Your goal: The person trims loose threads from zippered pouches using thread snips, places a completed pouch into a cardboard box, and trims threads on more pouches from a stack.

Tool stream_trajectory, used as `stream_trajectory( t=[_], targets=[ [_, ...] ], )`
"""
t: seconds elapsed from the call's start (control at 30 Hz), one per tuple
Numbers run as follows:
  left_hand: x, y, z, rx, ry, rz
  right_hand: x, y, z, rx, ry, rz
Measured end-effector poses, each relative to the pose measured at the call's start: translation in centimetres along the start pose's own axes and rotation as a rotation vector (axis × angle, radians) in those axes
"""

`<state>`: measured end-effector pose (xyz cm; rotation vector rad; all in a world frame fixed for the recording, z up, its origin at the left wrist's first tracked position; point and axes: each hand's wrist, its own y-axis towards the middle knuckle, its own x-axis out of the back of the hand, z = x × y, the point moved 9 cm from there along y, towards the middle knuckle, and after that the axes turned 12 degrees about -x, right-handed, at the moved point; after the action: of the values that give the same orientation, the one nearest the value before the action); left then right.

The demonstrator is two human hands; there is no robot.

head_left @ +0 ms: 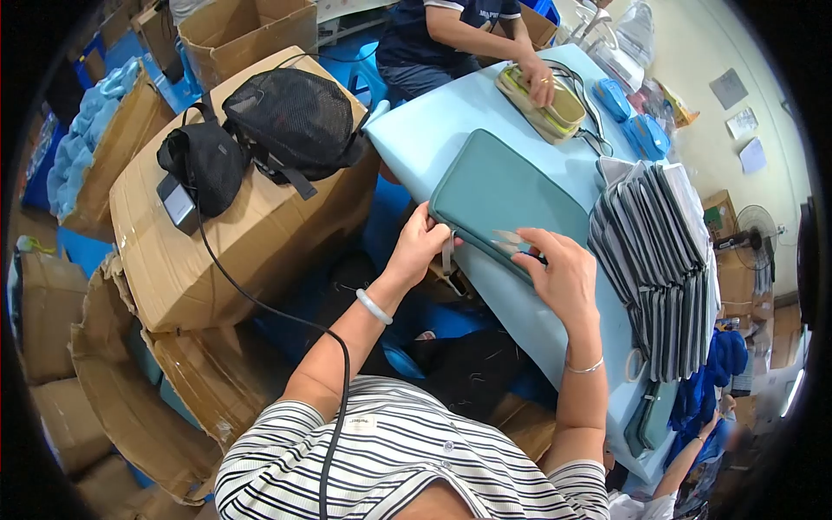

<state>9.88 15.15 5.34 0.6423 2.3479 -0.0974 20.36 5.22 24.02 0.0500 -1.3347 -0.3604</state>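
Observation:
A teal zip case [511,186] with rounded corners lies on the light blue table in front of me. My left hand [420,247] is closed on its near left corner, where a short grey strap [447,253] hangs down. Over the near edge, by the zip, is my right hand [562,270], its thumb and fingers curled in a pinch. Pale pointed shapes show at its fingertips; whether they are a small tool or nails I cannot make out.
A tall stack of similar cases [654,260] stands to the right. Across the table a co-worker's hand [539,82] touches a yellow-green bag [542,108]. Small blue pouches [637,121] lie beyond. A carton [165,243] at left bears a black mesh bag [295,121]; a black cable [260,303] crosses my arm.

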Motion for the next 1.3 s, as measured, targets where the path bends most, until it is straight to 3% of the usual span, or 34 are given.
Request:
stream_trajectory(
  t=[0.17, 0.47, 0.67, 0.77, 0.87, 1.07, 1.2, 1.3],
  targets=[
    [0.1, -0.4, 0.1, 0.038, -0.116, -0.031, 0.4, -2.0, -3.4, -0.143, 0.073, -0.078],
    [0.3, -0.1, 0.4, -0.045, 0.017, -0.008, -0.2, -4.3, -5.1, -0.210, 0.161, -0.125],
    [0.8, -1.2, -0.9, -0.054, -0.021, -0.158, -0.5, -6.3, -7.1, -0.314, 0.305, -0.169],
    [2.0, -1.6, -3.2, -0.308, 0.399, -0.239, -0.4, -7.9, -8.9, -0.431, 0.337, -0.162],
    [1.8, -1.9, -5.1, -0.577, 0.777, -0.146, -0.6, -9.8, -11.5, -0.563, 0.386, -0.163],
    [-2.9, -2.0, -7.6, -0.777, 1.162, 0.054, -1.4, -15.3, -17.5, -0.728, 0.629, -0.376],
    [-1.8, -1.8, -5.8, -0.597, 0.963, 0.039, -2.4, -17.3, -20.3, -0.815, 0.788, -0.452],
    [-2.3, -3.1, -1.8, -0.288, 0.750, 0.202, -3.1, -16.8, -21.0, -0.833, 0.851, -0.459]
  ],
)
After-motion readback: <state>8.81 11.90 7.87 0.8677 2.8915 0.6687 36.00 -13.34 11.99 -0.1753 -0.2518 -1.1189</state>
